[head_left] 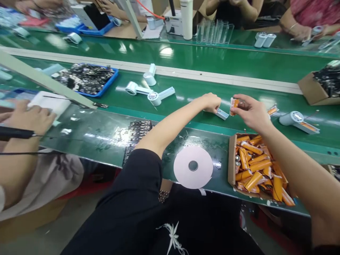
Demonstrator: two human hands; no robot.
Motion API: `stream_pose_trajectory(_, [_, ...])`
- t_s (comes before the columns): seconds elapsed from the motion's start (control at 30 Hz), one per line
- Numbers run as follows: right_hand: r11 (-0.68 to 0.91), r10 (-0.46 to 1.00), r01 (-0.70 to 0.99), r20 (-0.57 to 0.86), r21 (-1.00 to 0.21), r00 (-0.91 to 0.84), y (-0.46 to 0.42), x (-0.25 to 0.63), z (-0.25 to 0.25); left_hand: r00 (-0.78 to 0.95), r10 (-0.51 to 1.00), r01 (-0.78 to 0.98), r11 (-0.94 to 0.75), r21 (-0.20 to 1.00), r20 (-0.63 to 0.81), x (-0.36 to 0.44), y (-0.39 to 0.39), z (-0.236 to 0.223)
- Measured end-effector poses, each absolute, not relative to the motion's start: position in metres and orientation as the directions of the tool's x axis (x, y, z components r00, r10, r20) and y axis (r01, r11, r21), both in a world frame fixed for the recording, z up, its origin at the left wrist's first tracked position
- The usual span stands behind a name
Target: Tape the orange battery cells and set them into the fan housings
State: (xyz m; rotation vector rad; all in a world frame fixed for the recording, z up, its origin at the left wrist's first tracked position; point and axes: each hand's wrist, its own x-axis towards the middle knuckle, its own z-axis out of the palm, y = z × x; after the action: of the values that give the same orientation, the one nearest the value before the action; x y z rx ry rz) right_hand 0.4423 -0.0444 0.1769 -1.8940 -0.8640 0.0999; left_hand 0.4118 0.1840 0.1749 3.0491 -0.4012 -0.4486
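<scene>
My left hand (211, 102) reaches over the green belt (239, 67) with its fingers closed on a pale blue handle piece (222, 113). Just to its right, my right hand (251, 111) pinches an orange battery (234, 105) upright beside that piece. Below my right wrist stands a cardboard box (232, 156) filled with several orange batteries. A white tape roll (193, 166) lies flat near the front edge between my arms.
Pale blue fan parts (152, 92) lie on the belt; another (297, 119) lies at right. A blue tray of dark parts (86, 78) sits at left. A co-worker's hand (28, 118) holds a black tool at far left. Other people work across the belt.
</scene>
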Motion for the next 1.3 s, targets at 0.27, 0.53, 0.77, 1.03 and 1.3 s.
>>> stream_pose_trajectory(0.27, [-0.329,0.607,0.477,0.205,-0.815,0.768,-0.044,0.449,0.175,0.944,-0.200,-0.184,-0.979,0.085,-0.262,0.410,0.170,0.173])
stream_pose_trajectory(0.53, [-0.420,0.591,0.484,0.174,-0.768,0.788,-0.044,0.450,0.176,0.943,-0.209,-0.175,-0.973,0.150,-0.258,0.421,0.175,0.179])
stream_pose_trajectory(0.77, [-0.473,0.611,0.492,0.131,-0.731,0.781,-0.044,0.450,0.172,0.946,-0.200,-0.182,-0.979,0.093,-0.254,0.416,0.166,0.167])
stream_pose_trajectory(1.03, [-0.537,0.595,0.477,0.088,-0.696,0.799,-0.049,0.459,0.169,0.946,-0.188,-0.172,-0.982,0.082,-0.265,0.423,0.151,0.176])
stream_pose_trajectory(1.3, [-0.610,0.642,0.555,0.058,-0.565,0.764,-0.060,0.472,0.162,0.947,-0.184,-0.173,-0.983,0.064,-0.263,0.417,0.139,0.181])
